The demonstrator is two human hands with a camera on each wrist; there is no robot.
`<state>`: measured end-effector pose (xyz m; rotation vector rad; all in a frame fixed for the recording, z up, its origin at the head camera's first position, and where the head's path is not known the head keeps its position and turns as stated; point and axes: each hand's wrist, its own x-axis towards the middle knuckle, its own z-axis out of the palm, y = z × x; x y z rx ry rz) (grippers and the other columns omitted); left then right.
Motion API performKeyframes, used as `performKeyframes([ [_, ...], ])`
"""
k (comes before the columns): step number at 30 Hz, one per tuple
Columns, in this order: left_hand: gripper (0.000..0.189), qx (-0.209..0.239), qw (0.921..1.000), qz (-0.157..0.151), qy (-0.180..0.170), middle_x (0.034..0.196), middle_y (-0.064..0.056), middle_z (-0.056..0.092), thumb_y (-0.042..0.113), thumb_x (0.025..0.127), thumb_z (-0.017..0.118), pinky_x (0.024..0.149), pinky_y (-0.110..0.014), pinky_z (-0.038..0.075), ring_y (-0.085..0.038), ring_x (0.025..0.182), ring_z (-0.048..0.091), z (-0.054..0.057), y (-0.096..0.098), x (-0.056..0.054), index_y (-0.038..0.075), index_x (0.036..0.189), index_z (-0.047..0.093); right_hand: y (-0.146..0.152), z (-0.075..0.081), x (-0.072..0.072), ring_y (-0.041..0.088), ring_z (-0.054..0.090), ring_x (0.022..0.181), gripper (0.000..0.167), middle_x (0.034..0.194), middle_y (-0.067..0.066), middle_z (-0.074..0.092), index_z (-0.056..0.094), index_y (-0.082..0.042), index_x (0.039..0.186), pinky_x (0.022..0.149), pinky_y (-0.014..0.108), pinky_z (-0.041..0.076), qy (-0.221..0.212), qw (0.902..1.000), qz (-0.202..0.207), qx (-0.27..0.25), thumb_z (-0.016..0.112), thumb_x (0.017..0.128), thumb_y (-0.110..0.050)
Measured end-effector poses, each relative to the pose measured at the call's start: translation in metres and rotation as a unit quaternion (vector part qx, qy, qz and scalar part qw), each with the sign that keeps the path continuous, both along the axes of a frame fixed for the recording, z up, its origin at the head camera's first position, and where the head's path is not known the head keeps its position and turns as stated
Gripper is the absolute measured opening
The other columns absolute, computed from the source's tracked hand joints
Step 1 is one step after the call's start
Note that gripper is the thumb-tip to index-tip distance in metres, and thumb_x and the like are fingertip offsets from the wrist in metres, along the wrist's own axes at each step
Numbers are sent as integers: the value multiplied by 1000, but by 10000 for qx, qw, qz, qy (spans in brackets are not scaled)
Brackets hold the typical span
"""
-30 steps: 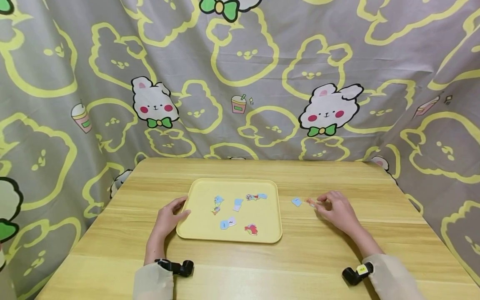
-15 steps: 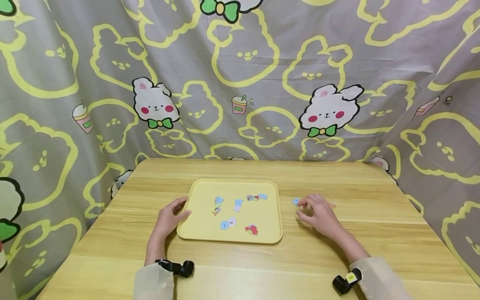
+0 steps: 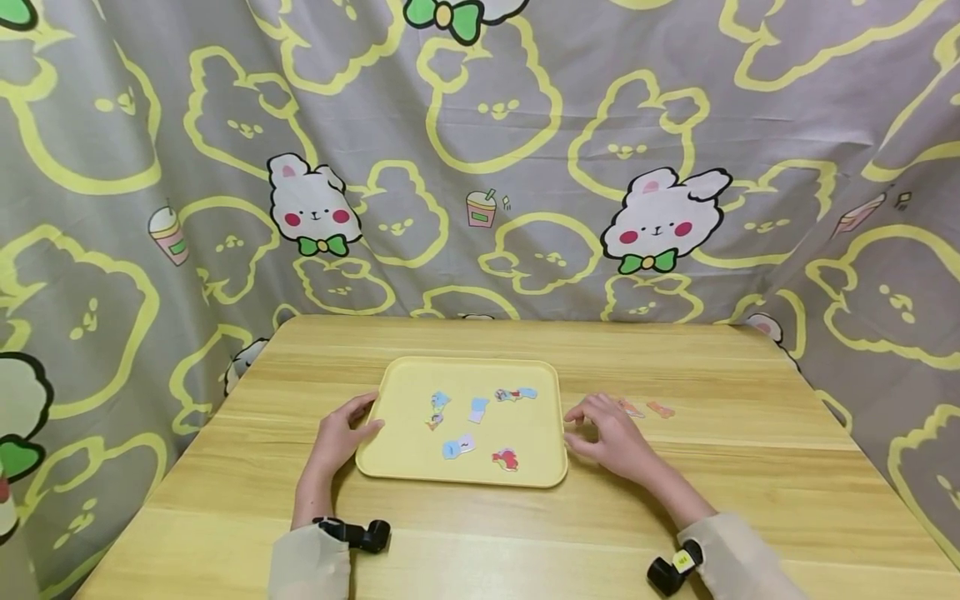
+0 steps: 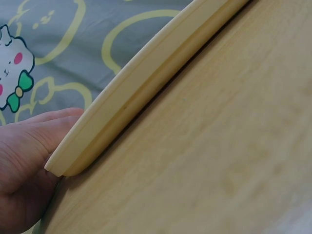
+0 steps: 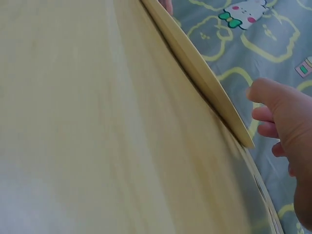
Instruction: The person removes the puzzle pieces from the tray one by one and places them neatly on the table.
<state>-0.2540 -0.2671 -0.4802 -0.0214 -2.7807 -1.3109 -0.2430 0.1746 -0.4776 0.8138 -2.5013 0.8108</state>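
Here at the lower left is the left hand (image 4: 24,158), right up against the near end of the tray (image 4: 129,90), its forward fingers slipping out of sight behind the pale yellow rim. That tray's outer side cuts a long diagonal from lower left to the top edge, a dark line of shadow beneath it, and the wood-grained table (image 4: 195,146) fills the right side! Behind it all hangs the grey curtain (image 4: 92,29) with its yellow outlines, a pink-cheeked white rabbit (image 4: 12,56) showing off a green bow at far left.
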Motion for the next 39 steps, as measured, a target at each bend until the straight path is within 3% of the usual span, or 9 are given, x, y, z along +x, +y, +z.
performKeyframes([
  [11,54,58,10000,-12,-19,143,-21,53,14,91,68,113,-50,41,-39,133,50,0,0,-1,7,142,51,-30,4,4,5,48,87,29,92,-8,64,69,-17,99,77,27,46,-78,9975,307,628,80,77,-34],
  [24,54,58,10000,-9,-11,141,-22,55,14,91,69,112,-50,42,-39,132,51,2,1,-1,7,142,52,-58,13,6,6,47,89,42,96,-9,63,70,-18,105,78,26,41,-129,9851,860,1486,78,76,-48],
  [39,53,46,10000,2,50,140,-22,55,14,91,69,112,-51,42,-40,131,52,2,1,1,6,140,53,-71,12,3,4,40,80,33,85,-11,57,73,-22,98,71,19,32,168,9765,1141,1820,76,77,-47],
])
